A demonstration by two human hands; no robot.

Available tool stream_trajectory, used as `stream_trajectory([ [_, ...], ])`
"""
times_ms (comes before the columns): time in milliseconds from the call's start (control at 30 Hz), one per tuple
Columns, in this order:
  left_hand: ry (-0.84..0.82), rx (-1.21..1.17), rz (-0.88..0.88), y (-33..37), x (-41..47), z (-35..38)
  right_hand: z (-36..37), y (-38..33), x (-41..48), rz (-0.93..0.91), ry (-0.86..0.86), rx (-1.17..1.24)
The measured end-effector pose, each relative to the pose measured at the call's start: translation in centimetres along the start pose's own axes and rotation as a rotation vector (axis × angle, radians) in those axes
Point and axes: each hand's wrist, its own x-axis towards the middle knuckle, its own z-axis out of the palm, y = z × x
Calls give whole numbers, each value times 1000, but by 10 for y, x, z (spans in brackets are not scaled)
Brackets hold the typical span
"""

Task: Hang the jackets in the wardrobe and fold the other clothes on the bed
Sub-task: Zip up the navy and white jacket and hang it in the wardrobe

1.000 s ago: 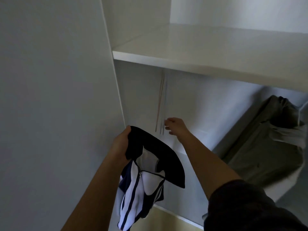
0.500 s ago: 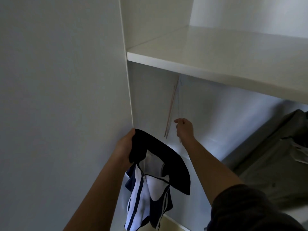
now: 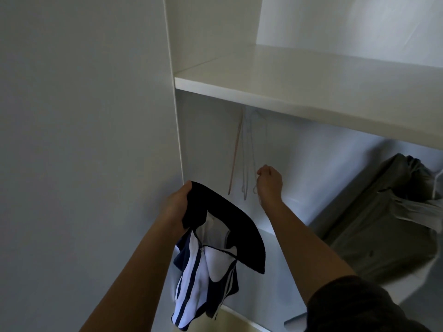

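Three thin hangers hang under the shelf (image 3: 311, 92), and the main risks lie with them and the load.

Jacket (image 3: 203, 271): held only by its collar, it dangles partly unzipped at 6 o'clock from the left hand (image 3: 177, 207). All its weight sits below the grip, so a slack hold would probably drop it to the floor.

The pink hanger (image 3: 236, 149) and middle hanger (image 3: 244, 183) hang close beside the right hanger (image 3: 252, 152). Pulling that one away at an angle could tangle the hooks or drag a neighbour off the rail, which is hidden behind the shelf edge. The wire looks light, so once free it may swing or twist, which would make it awkward to feed into a sleeve one-handed.

The grey garment (image 3: 383, 224), at 3 o'clock, hangs well apart and seems unlikely to interfere.

Left hand: fingers curled firmly round the dark collar, at 7 o'clock from the hangers.

Right hand (image 3: 269, 185): clenched at the lower end of the right hanger, pinching the wire.

The jacket is in front of the open wardrobe (image 3: 173, 116), not yet on a hanger.
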Motion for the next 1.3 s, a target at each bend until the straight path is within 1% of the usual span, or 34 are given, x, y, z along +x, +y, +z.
stream_trajectory([
  [67,-31,17,6,1,-4,0,-5,1,-8,11,30,35],
  [133,-26,36,-10,2,-11,3,-12,4,-20,28,61,68],
  [233,7,67,12,1,-15,5,-24,8,-31,36,34,20],
  [300,-98,177,-41,-6,-57,-10,-50,14,-98,39,174,7],
  [333,-101,190,-48,-8,-57,-11,-53,18,-102,40,177,12],
  [400,-55,194,-51,-11,-59,-9,-58,26,-117,66,132,-18],
  [433,-50,215,-55,-12,-64,-13,-60,28,-134,86,143,-34],
  [533,-149,313,-79,-18,-88,-26,-73,32,-198,129,244,46],
  [600,-205,324,-101,-24,-103,-31,-88,42,-239,127,262,70],
  [667,-223,327,-106,-27,-113,-30,-100,53,-280,134,280,93],
  [767,-288,366,-112,-33,-127,-21,-113,72,-325,121,284,58],
  [900,-341,399,-128,-47,-142,-12,-131,65,-320,147,276,-9],
  [1000,-352,418,-141,-53,-146,-13,-144,57,-308,170,335,-180],
  [1033,-352,417,-141,-54,-146,-14,-146,59,-310,184,370,-201],
  [1100,-358,402,-137,-55,-144,-14,-151,65,-322,192,465,-145],
  [1167,-355,395,-141,-57,-143,-11,-154,68,-334,132,521,-19],
  [1233,-366,425,-145,-62,-144,-8,-156,63,-340,65,487,58],
  [1300,-416,476,-154,-65,-147,-5,-157,53,-337,65,432,65],
])
